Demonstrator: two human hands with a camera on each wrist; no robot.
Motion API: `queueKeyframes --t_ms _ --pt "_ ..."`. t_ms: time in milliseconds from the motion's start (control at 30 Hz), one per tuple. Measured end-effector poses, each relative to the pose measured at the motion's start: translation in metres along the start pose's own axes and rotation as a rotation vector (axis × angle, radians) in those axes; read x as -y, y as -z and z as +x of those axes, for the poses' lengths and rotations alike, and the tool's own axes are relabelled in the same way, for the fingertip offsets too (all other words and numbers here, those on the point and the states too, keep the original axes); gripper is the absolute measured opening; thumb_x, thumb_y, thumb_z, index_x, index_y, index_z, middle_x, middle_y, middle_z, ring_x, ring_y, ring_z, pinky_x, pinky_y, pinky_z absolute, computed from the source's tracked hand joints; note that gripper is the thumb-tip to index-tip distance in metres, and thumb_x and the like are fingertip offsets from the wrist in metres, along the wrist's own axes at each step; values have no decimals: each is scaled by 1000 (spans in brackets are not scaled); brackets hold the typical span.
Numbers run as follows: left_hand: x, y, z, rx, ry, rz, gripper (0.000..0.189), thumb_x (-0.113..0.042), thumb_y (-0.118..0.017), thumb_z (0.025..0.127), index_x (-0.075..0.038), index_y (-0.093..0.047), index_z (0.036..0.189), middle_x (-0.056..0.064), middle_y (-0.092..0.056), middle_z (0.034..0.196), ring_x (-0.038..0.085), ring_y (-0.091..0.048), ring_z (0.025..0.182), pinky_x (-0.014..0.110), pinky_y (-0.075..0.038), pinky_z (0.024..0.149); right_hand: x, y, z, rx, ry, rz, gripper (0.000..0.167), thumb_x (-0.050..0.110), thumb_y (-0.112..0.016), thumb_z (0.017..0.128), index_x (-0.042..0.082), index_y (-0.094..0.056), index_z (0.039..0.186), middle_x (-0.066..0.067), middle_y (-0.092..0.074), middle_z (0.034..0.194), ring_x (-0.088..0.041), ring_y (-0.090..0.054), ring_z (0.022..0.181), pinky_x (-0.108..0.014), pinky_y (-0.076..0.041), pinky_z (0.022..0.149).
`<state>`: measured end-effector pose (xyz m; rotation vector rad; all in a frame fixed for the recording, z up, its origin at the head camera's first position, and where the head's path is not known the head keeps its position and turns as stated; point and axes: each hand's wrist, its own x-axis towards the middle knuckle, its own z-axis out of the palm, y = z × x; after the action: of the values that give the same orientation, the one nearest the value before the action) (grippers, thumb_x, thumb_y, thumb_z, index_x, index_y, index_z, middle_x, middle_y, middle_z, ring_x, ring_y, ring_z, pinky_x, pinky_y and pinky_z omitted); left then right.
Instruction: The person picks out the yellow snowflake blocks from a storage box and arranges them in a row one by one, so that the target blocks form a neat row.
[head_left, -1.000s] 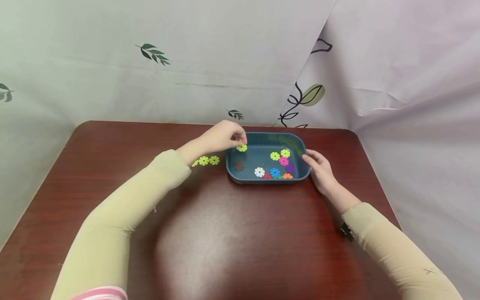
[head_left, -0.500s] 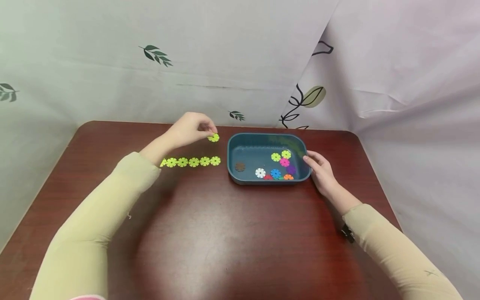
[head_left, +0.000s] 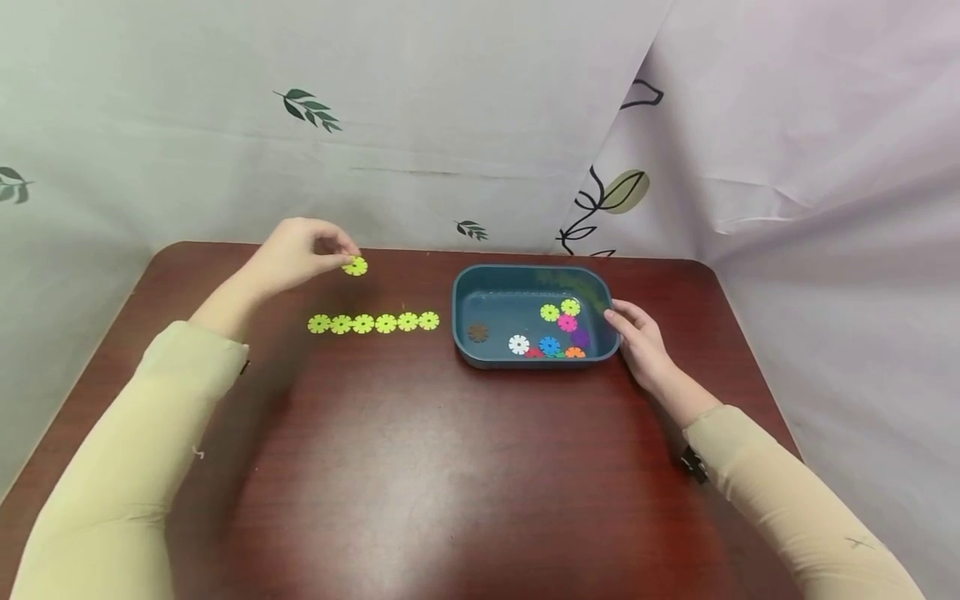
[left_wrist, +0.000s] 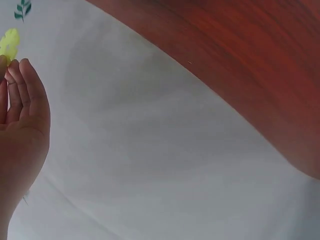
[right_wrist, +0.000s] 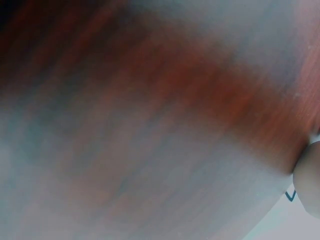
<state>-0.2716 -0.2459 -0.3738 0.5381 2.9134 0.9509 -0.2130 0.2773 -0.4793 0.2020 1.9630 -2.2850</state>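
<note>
My left hand (head_left: 296, 250) pinches a yellow-green snowflake disc (head_left: 356, 266) between thumb and fingertips, above the back left of the table. In the left wrist view the same notched disc (left_wrist: 9, 46) stands out from the fingertips. Below that hand, a row of several yellow-green snowflake discs (head_left: 363, 323) lies side by side on the table. At the right end of a dark blue tray (head_left: 528, 364), my right hand (head_left: 643, 343) holds the rim, its thumb at the edge. The right wrist view catches only a bit of that hand, at the right edge.
Loose discs lie inside the tray: a brown disc (head_left: 478, 332), a white disc (head_left: 519, 344), a blue disc (head_left: 550, 345), a pink disc (head_left: 567, 322), two yellow-green ones and others. A patterned cloth (head_left: 405, 125) hangs behind the brown table (head_left: 450, 467).
My left hand has carried the yellow-green disc out of the tray and leftward, past the row, which now shows whole. The right hand has stayed on the tray.
</note>
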Motion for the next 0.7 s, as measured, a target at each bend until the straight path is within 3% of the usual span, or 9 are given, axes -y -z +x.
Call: queueKeyframes --t_ms 200,467,700 --pt "32 15 -21 -39 86 -73 14 -19 -77 99 -11 -81 109 1 -80 99 -10 -62 85 10 -46 77 0 -1 0 -2 13 10 15 9 -61 107 18 -69 114 10 -72 104 -1 -69 95 -15 -59 85" --pt "74 24 -50 -65 187 -105 25 -29 -77 99 -9 -79 114 -27 -72 89 -12 -61 89 9 -45 76 1 -2 0 1 5 -6 14 11 -62 107 15 -68 119 10 -71 107 -2 -69 97 -15 -58 87" --pt "96 19 -65 3 219 -105 23 -20 -77 99 -4 -78 115 -18 -76 89 -11 -63 82 10 -48 73 0 -1 -1 -3 14 -2 14 10 -61 108 16 -68 118 10 -71 106 -1 -69 96 -15 -59 86"
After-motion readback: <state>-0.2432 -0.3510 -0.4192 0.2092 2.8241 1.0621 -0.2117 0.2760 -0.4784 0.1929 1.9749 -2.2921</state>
